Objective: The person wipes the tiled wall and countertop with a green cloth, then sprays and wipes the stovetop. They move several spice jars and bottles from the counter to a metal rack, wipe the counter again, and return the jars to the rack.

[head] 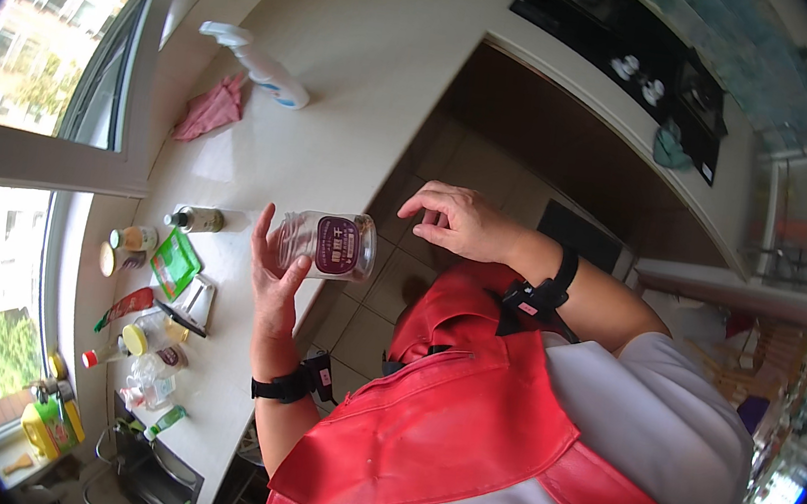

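My left hand (pixel 275 278) holds a clear plastic jar (pixel 300 228) with a purple label near the counter's edge. The jar lies sideways in the picture, its base towards my right hand. My right hand (pixel 453 216) is raised in the air to the right of the jar, fingers curled, with nothing seen in it and not touching the jar. A dark-capped bottle (pixel 196 218) stands on the counter (pixel 339 40) left of my left hand. A green packet (pixel 176 263) and a red packet (pixel 125 308) lie beyond, near a yellow-lidded jar (pixel 138 339).
A white spray bottle (pixel 267 73) and a pink cloth (pixel 211 110) are on the counter by the window. A sink (pixel 174 462) is at the lower left, beside a yellow jug (pixel 52 428). A black gas hob (pixel 625 45) with a green cloth (pixel 671 145) is at the upper right.
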### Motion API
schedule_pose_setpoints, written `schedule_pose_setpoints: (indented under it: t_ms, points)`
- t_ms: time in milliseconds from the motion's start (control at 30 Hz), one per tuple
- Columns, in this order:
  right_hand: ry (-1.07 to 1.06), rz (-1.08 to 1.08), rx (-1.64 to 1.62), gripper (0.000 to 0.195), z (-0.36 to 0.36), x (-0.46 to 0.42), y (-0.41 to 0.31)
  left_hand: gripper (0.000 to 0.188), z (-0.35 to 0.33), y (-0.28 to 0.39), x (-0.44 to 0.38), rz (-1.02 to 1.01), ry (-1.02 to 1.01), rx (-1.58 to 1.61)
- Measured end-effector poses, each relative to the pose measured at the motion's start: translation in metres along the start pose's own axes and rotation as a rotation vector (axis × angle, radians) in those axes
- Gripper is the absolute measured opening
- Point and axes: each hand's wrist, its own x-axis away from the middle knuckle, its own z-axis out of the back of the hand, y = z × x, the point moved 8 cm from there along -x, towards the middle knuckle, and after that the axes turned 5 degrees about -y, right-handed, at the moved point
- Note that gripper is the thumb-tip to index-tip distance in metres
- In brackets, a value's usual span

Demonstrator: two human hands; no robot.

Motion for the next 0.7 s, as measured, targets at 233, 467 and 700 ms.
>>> schedule_pose_setpoints:
  t_ms: [233,467,700]
  points:
    - [0.259,0.021,0.070,0.051,0.049,0.106,-0.028,0.101,-0.145,0.028,0.007,-0.263,-0.402,-0.493]
    - [0.526,0.217,0.229,0.076,0.113,0.232,-0.017,0.113,-0.329,0.007,0.012,-0.352,-0.782,-0.355]
    - [0.539,-0.032,0.203,0.070,0.208,0.390,0.068,0.108,-0.538,-0.062,0.035,-0.111,-0.991,-0.093]
